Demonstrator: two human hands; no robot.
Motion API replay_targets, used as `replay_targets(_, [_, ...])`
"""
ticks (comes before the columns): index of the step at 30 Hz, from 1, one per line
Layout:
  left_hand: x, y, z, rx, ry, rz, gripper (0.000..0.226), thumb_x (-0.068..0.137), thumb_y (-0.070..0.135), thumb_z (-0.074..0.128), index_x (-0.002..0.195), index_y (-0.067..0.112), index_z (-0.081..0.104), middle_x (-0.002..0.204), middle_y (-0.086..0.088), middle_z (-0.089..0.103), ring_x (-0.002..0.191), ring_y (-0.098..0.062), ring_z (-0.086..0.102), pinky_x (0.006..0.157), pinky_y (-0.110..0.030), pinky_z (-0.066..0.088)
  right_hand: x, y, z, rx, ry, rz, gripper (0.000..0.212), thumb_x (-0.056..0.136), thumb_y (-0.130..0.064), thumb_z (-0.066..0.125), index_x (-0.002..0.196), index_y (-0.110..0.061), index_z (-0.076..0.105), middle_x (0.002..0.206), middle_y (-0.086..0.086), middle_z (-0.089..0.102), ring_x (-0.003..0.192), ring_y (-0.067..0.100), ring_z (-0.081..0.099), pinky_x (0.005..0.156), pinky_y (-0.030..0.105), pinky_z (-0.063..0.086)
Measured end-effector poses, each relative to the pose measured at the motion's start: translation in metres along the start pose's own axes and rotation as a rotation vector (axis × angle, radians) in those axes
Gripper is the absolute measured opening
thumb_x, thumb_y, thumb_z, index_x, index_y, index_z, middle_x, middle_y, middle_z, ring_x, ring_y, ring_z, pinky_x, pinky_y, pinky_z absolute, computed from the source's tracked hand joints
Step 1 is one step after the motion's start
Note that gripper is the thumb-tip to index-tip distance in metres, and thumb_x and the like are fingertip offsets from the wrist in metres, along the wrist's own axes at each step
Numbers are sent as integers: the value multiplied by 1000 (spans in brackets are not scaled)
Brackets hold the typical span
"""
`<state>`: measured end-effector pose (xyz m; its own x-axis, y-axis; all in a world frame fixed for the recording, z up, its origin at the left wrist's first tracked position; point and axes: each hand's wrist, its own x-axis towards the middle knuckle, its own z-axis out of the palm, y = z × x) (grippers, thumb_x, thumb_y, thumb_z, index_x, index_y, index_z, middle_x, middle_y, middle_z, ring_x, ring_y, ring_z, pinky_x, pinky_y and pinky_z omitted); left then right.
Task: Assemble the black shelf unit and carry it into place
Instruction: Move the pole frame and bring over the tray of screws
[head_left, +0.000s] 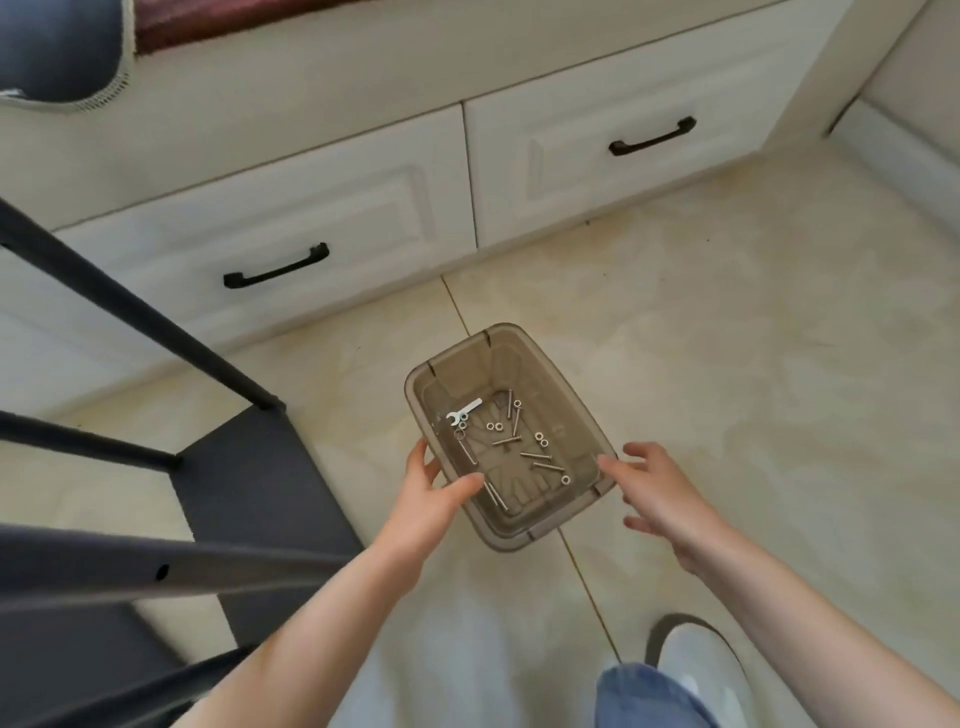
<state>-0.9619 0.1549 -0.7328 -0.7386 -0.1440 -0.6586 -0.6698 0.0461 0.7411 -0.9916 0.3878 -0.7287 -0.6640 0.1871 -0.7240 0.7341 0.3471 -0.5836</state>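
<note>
Cream floor tiles (727, 364) carry a translucent brown plastic bin (558, 374) of bolts; left hand (423, 499) grasps its rim, right hand (660, 493) spread loose beside it, black metal shelf frame (249, 493) standing left

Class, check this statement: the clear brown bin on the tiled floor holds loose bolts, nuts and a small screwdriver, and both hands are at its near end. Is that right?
Not quite. The tool in the bin is a small flat wrench, not a screwdriver; the head view shows its open jaw. The rest stands: loose bolts and nuts lie inside, and the left hand and right hand are at its near end.
</note>
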Motion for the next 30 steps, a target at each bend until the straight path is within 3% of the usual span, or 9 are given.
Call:
replay_targets(2, [-5, -5, 5, -4, -15, 3, 91, 92, 5, 68, 159, 31, 12, 135, 17, 49, 87, 15, 65, 104, -34, 48, 4, -1, 8, -38, 28, -133, 38, 95, -33, 59, 129, -17, 52, 126, 6, 60, 113, 26, 57, 99, 49, 49])
replay_targets(4, [-12, -8, 8, -6, -19, 10, 89, 93, 0, 63, 158, 32, 12, 141, 13, 41, 85, 14, 67, 97, -30, 54, 4, -1, 16, -102, 35, -193, 23, 95, -28, 58, 113, -14, 59, 109, 6, 64, 105, 28, 61, 95, 50, 51])
replay_targets(6, [-16, -10, 7, -9, -4, 41, 82, 95, -2, 58, 156, 33, 17, 145, 10, 41, 101, 6, 67, 89, -24, 56, 3, 1, 22, -125, 46, -206, 12, 94, -23, 58, 100, -12, 59, 96, 7, 63, 96, 31, 62, 90, 52, 53])
replay_targets(9, [-22, -16, 2, -35, 87, 61, 68, 97, 4, 56, 155, 25, 27, 152, 3, 44, 131, -17, 55, 108, -39, 48, 5, 10, 28, -87, 40, -180, 3, 91, -14, 58, 92, -11, 57, 93, 12, 64, 89, 32, 66, 82, 50, 58])
replay_targets(12, [-31, -28, -3, -64, 174, 80, 48, 100, 14, 59, 145, 18, 43, 147, 1, 50, 129, -16, 55, 107, -42, 48, 4, 21, 35, 31, 4, -154, 14, 90, -5, 56, 92, -16, 48, 107, 17, 59, 93, 34, 67, 65, 39, 61])
replay_targets(14, [-39, -35, -3, -52, 187, 92, 44, 101, 18, 59, 144, 18, 47, 146, 3, 52, 121, -12, 58, 102, -40, 52, 1, 28, 40, 140, -8, -124, 18, 90, 0, 54, 91, -15, 45, 109, 19, 55, 91, 35, 67, 64, 39, 61])
replay_targets(20, [-58, -46, 1, -8, 45, 103, 67, 100, 6, 57, 156, 31, 30, 137, 8, 52, 95, 5, 65, 76, -17, 57, -6, 44, 37, 248, -69, -101, 12, 90, 8, 48, 94, -2, 47, 89, 19, 54, 65, 24, 64, 70, 42, 61])
replay_targets(26, [-88, -44, -5, 60, 40, 113, 63, 101, 10, 56, 154, 35, 32, 135, 11, 53, 109, -4, 61, 75, -17, 57, -3, 39, 12, 317, -38, -103, 12, 91, 13, 47, 100, 6, 52, 99, 27, 61, 82, 34, 69, 78, 44, 59])
replay_targets(30, [-108, -40, -27, 93, 115, 114, 53, 100, 8, 55, 149, 27, 42, 136, 6, 58, 113, -8, 62, 80, -22, 58, -3, 33, -6, 234, -56, -82, 10, 93, 9, 52, 87, 2, 51, 101, 29, 63, 80, 36, 68, 80, 44, 56])
